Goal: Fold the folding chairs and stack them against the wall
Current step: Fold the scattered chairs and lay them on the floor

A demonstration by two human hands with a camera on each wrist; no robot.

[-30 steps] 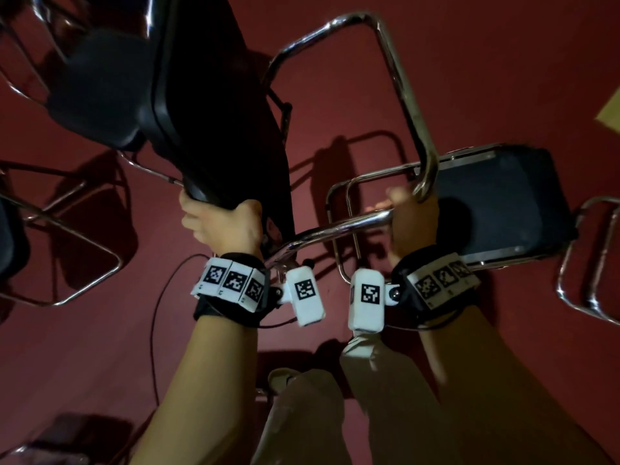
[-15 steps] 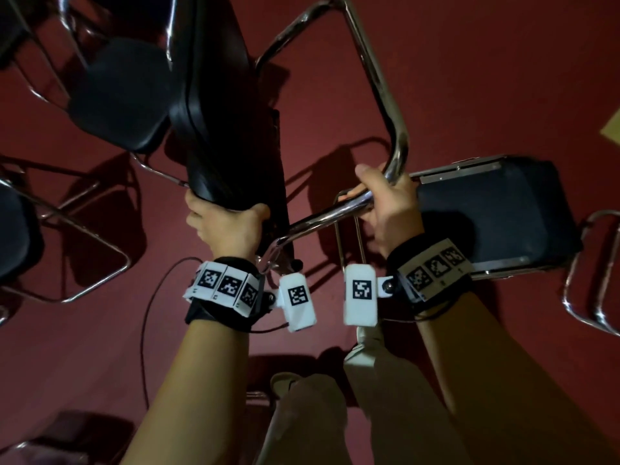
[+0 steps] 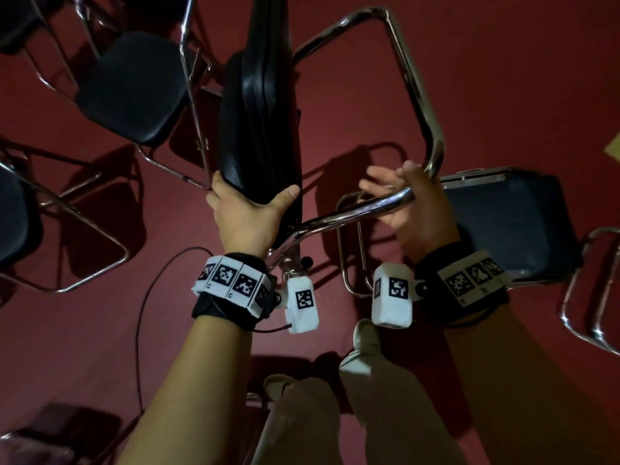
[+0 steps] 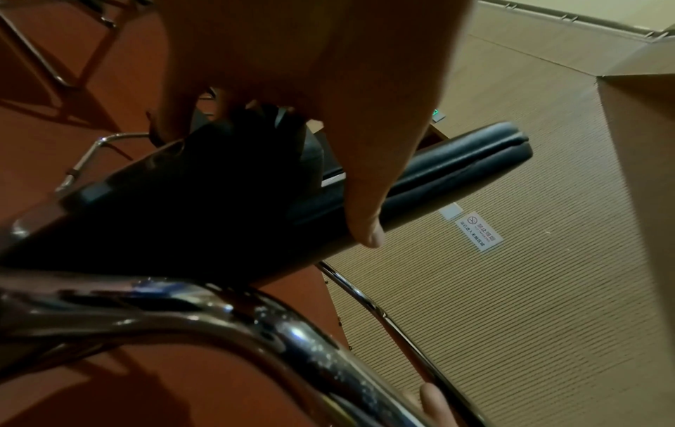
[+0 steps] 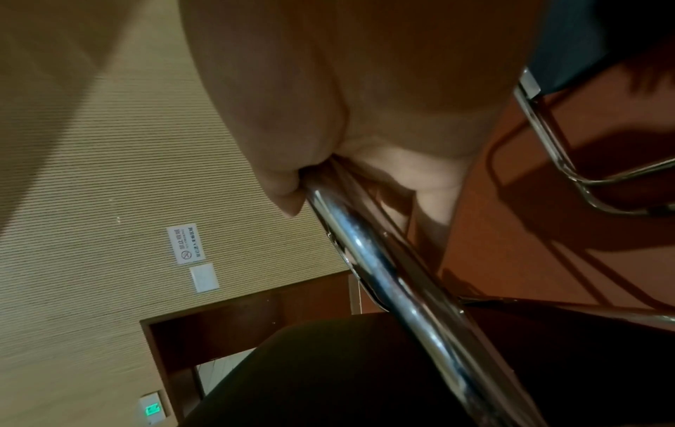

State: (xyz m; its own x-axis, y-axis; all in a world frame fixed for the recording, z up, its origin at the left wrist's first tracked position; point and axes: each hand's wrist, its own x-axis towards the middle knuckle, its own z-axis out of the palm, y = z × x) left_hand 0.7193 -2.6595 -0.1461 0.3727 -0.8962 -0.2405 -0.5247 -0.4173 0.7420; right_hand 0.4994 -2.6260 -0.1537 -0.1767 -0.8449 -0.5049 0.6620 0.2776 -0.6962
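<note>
I hold a folding chair with a black padded seat (image 3: pixel 258 112) and a chrome tube frame (image 3: pixel 355 213) in front of me, above the red carpet. My left hand (image 3: pixel 248 213) grips the near edge of the seat, thumb on the right face; the left wrist view shows the thumb across the seat (image 4: pixel 219 202). My right hand (image 3: pixel 402 209) lies at the frame's near bar close to its bend, fingers stretched out under the tube and thumb raised behind it. The tube (image 5: pixel 383 274) runs out of the crook between thumb and fingers in the right wrist view.
Open chairs stand around: one at upper left (image 3: pixel 131 92), one at far left (image 3: pixel 13 223), one behind my right hand (image 3: pixel 510 229), another frame at far right (image 3: pixel 590 297). A cable (image 3: pixel 144 297) lies on the carpet. A ribbed beige wall (image 4: pixel 511 289) stands ahead.
The seat has swung more upright and the frame has come closer to it. My right hand's fingers have uncurled from the tube. The left hand keeps its grip on the seat edge.
</note>
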